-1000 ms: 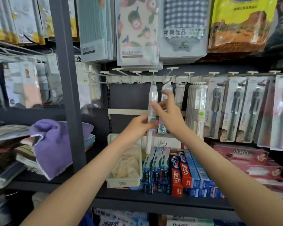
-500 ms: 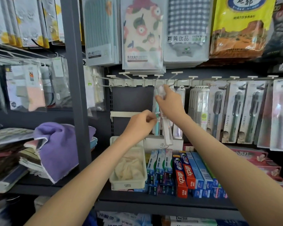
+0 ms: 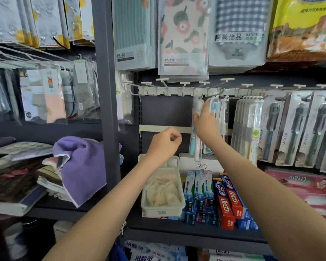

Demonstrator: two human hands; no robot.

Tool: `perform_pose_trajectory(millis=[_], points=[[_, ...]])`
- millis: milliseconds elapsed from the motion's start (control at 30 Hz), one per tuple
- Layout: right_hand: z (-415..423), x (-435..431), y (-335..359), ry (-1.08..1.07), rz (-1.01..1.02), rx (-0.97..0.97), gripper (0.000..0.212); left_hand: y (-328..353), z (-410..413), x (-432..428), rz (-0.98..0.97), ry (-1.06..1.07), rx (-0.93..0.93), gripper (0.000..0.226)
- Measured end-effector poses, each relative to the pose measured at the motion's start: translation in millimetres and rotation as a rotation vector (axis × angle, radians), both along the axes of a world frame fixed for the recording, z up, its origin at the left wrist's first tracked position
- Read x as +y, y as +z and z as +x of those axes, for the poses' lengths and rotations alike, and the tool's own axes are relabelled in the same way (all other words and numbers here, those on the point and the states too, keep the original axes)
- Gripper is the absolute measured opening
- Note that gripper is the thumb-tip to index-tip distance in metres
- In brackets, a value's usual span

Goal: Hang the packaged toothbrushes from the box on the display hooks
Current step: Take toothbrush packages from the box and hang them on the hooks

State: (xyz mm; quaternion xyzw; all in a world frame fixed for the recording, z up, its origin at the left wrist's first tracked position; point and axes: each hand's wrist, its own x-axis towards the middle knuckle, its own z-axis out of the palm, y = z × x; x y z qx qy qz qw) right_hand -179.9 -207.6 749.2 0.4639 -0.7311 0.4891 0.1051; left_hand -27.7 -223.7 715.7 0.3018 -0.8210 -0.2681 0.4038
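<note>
left hand (image 3: 164, 142) off toothbrush pack (image 3: 197, 107) | right hand (image 3: 205, 124) lifted it to hook (image 3: 199, 95)

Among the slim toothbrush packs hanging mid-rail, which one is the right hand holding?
The white-brush pack, leftmost of them: the right hand grips it near its top. The blue-headed pack hangs just right of it.

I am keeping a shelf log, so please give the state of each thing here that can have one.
Clear toothbrush pack: upright, top at the hook rail; hooked or not, cannot tell.
Right hand: fingers grip that pack's top.
Left hand: curled, holding nothing, apart from the pack.
Blue-headed pack: hanging from the rail.
Hooks to the left: bare.
White basket: holds pale cloth.
</note>
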Motion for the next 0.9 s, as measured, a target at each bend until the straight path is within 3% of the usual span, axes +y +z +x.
perform_pose_trajectory(millis=[300, 500, 667, 900], points=[[-6, 13, -63, -0.006, 0.065, -0.001, 0.064, -54, -8, 28, 0.112, 0.009, 0.008, 0.009], [0, 90, -152, 0.309, -0.036, 0.152, 0.041, -156, 0, 95, 0.23, 0.03, -0.162, 0.006], [-13, 166, -259, 0.562, 0.133, 0.113, 0.028, -276, 17, 150, 0.431, 0.08, -0.457, 0.017], [-18, 240, -485, 0.686, 0.505, -0.033, 0.027, -462, 31, 216, 0.67, 0.159, -0.732, 0.019]])
